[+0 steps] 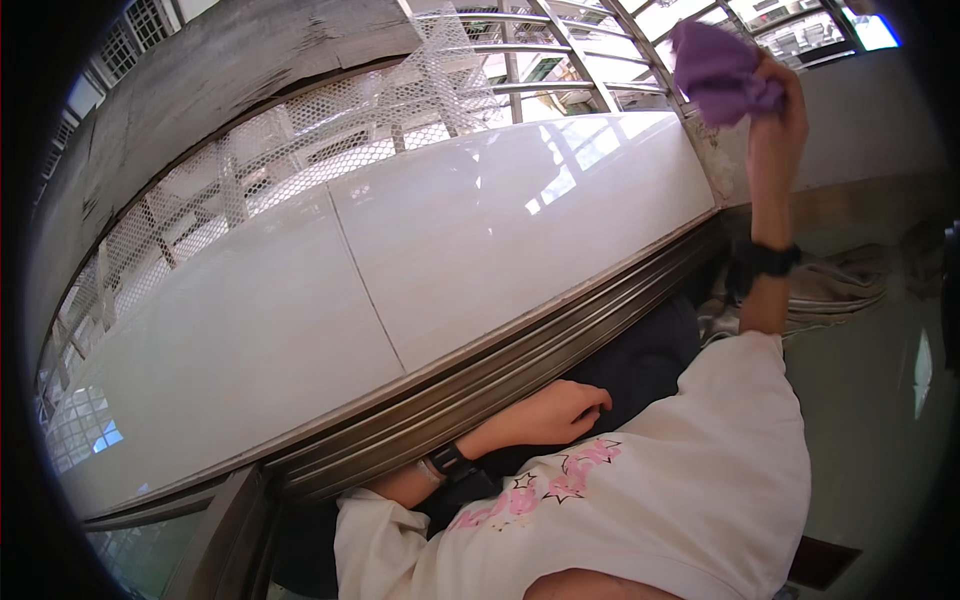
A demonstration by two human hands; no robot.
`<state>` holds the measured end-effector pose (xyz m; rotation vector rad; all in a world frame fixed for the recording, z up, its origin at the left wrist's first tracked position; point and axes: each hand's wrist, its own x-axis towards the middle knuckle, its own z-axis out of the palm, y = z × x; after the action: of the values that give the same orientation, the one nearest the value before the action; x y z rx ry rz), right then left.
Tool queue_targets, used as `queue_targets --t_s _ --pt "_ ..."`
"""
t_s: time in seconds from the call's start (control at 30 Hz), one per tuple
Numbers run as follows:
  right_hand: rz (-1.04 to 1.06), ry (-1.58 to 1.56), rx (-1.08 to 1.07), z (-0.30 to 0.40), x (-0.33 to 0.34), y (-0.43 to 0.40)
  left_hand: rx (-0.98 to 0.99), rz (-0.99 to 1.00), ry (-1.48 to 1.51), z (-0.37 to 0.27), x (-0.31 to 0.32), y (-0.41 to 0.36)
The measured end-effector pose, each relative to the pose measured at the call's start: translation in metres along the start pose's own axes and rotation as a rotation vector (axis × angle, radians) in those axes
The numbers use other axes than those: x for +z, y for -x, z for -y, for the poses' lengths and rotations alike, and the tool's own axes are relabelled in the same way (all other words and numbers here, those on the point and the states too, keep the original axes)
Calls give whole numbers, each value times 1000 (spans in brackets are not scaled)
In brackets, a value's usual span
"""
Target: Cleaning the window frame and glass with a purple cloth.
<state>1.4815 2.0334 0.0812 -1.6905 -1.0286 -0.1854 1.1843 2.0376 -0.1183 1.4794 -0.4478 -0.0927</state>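
A crumpled purple cloth (716, 75) is bunched in my right hand (784, 90), which is raised at the upper right, near the metal window bars and the wall corner. The arm is stretched out, with a black band on the wrist. Nearer my body, my left hand (566, 411) rests with loosely curled fingers in front of my shirt, beside the sliding window track (480, 382). Nothing shows in it, though its palm side is hidden. A dark band is on that wrist too.
A glossy pale tiled sill (480, 247) stretches beyond the track. White mesh (337, 127) and metal bars (555, 86) line its outer side. A window frame (232, 517) stands at the lower left. Folded fabric (832, 285) lies behind my right forearm.
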Motion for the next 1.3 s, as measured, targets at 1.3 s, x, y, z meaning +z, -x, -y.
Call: queue_targets --t_s 1.3 --pt "218 -336 16 3 -3 33 7 -2 37 3 4 2"
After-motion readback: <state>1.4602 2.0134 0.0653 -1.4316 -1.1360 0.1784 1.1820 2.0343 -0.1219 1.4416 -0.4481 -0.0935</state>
